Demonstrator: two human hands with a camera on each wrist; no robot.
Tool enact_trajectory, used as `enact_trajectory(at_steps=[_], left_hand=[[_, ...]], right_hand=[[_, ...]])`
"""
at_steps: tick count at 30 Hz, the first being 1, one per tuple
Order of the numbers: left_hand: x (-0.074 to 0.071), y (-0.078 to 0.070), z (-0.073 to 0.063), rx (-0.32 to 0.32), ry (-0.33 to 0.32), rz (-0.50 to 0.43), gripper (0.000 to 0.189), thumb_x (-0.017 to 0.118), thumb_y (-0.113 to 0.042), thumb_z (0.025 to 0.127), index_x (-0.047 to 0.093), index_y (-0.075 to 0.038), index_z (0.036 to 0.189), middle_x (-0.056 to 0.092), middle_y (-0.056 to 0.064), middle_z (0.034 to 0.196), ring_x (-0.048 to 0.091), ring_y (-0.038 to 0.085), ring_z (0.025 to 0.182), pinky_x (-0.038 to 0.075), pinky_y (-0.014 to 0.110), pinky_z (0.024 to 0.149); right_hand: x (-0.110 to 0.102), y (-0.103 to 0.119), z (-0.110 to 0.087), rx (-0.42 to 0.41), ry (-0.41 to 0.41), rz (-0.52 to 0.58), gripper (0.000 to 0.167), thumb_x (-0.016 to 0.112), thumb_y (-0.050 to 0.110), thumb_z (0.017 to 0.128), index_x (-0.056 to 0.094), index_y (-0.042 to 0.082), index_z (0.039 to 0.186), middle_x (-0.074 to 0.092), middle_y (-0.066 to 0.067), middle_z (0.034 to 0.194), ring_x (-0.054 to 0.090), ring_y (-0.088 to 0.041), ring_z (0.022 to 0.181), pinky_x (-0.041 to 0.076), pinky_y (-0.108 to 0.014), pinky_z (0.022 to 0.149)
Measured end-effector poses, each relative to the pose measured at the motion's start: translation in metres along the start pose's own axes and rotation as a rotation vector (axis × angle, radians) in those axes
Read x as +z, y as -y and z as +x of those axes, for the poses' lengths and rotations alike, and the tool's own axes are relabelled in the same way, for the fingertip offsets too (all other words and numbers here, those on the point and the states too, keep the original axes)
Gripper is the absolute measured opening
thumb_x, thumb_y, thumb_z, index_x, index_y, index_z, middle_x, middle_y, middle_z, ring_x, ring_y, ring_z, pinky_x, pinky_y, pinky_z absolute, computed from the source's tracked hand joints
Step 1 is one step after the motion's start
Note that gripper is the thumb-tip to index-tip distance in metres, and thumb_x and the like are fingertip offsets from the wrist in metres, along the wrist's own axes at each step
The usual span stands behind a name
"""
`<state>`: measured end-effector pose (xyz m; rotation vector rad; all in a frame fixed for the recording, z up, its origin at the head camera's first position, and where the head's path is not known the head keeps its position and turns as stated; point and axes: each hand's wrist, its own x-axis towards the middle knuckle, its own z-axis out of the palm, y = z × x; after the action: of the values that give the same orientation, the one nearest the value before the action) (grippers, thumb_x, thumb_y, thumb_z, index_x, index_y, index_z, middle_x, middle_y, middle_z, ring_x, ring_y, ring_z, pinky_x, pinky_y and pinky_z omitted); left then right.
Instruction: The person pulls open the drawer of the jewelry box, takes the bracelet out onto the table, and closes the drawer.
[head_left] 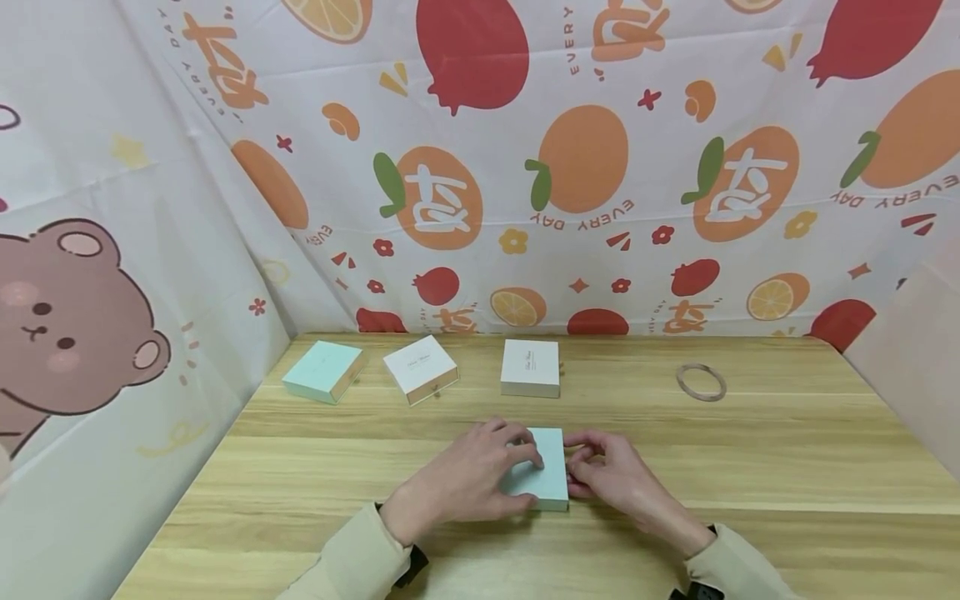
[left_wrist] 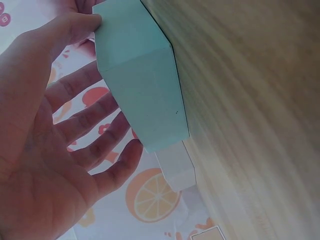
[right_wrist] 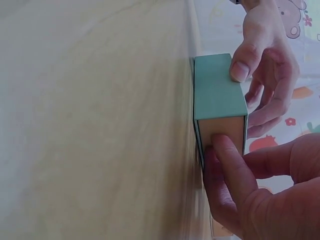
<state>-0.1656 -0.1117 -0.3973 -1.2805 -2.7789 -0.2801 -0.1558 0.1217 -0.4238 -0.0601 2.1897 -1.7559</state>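
A mint-green drawer box (head_left: 551,467) lies flat on the table, its tan drawer front (right_wrist: 227,129) facing right. My left hand (head_left: 480,471) holds it from above, thumb at the near top edge and fingers bent over the top. In the left wrist view those fingers (left_wrist: 82,117) are spread along the box's upper edge. At the drawer end is my right hand (head_left: 618,479), its thumb and a finger meeting in a pinch against the drawer front. Whatever lies between those fingertips is hidden by them.
Behind stand a second mint box (head_left: 324,369) at the left, a tilted white box (head_left: 420,367) and another white box (head_left: 529,367), with small tabs on their drawer ends. A greyish ring (head_left: 701,382) lies at the back right. Fruit-printed cloth (head_left: 517,167) hangs behind the table (head_left: 300,500).
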Motion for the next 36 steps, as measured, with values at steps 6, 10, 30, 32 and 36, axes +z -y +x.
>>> enact_trajectory(at_steps=[6,10,30,32,36], left_hand=[[0.000,-0.001,-0.001,-0.002,-0.006,0.012,0.034,0.074,-0.048,0.088,0.071,-0.026,0.114,0.066,-0.004,0.124,0.059,0.020,0.116,0.052,0.041,0.100],[0.000,-0.002,-0.001,-0.008,-0.009,0.015,0.034,0.074,-0.048,0.088,0.071,-0.026,0.114,0.066,-0.003,0.124,0.059,0.020,0.116,0.052,0.041,0.101],[0.006,-0.008,0.035,0.026,0.011,-0.016,0.035,0.070,-0.049,0.093,0.071,-0.026,0.119,0.067,-0.003,0.128,0.061,0.021,0.118,0.051,0.036,0.103],[0.007,-0.008,0.042,0.030,0.009,-0.006,0.036,0.070,-0.050,0.093,0.071,-0.026,0.119,0.067,-0.002,0.128,0.061,0.021,0.119,0.050,0.036,0.104],[0.009,-0.010,0.057,0.039,0.007,0.014,0.037,0.069,-0.050,0.093,0.071,-0.025,0.121,0.067,-0.001,0.128,0.062,0.021,0.119,0.050,0.037,0.105]], right_hand=[[-0.001,0.000,-0.001,-0.011,0.010,-0.002,0.035,0.058,-0.002,0.097,0.059,-0.007,0.132,0.061,-0.014,0.102,0.067,-0.016,0.085,0.062,-0.027,0.073],[-0.001,0.000,0.000,-0.002,0.015,0.004,0.035,0.058,-0.001,0.098,0.059,-0.006,0.133,0.062,-0.015,0.103,0.068,-0.017,0.087,0.062,-0.028,0.074],[-0.047,-0.015,-0.022,0.055,-0.011,0.047,0.045,0.057,-0.002,0.099,0.049,-0.009,0.142,0.057,-0.018,0.109,0.069,-0.020,0.088,0.063,-0.035,0.077],[-0.051,-0.016,-0.023,0.055,-0.019,0.040,0.044,0.058,-0.002,0.099,0.049,-0.009,0.142,0.057,-0.017,0.109,0.069,-0.020,0.088,0.063,-0.035,0.076],[-0.058,-0.017,-0.025,0.055,-0.040,0.025,0.045,0.058,-0.003,0.098,0.049,-0.010,0.142,0.058,-0.017,0.109,0.069,-0.020,0.088,0.063,-0.035,0.075]])
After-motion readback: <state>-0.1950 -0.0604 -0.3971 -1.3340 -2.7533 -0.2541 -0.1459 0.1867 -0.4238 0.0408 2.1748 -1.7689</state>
